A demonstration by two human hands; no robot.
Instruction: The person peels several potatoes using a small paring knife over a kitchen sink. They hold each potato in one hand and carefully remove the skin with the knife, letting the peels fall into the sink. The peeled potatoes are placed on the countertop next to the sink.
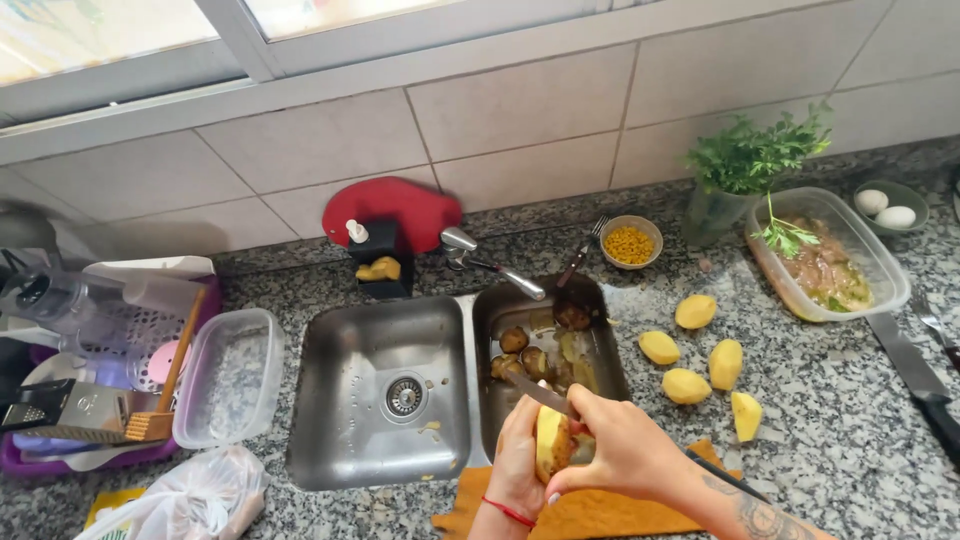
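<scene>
Two basins make up the steel sink (330,460) set into the granite counter (840,440), and everything else is placed from it. Left of the sink lie one clear lidded tub (228,375), one crumpled plastic bag (190,495) and one box grater (70,410). Behind the sink stand one red board (395,208) and one tap (490,262). Over the sink's right basin, the left hand (518,462) has its grip closed around one half-peeled potato (551,443), while the right hand (622,447) grips one knife (538,392), its blade resting on the potato's top. Several unpeeled potatoes and peelings sit in that basin. Right of the sink lie five peeled potatoes (686,385), one bowl of corn (630,243), one clear container of meat (830,262), and one small dish with two eggs (884,208).
</scene>
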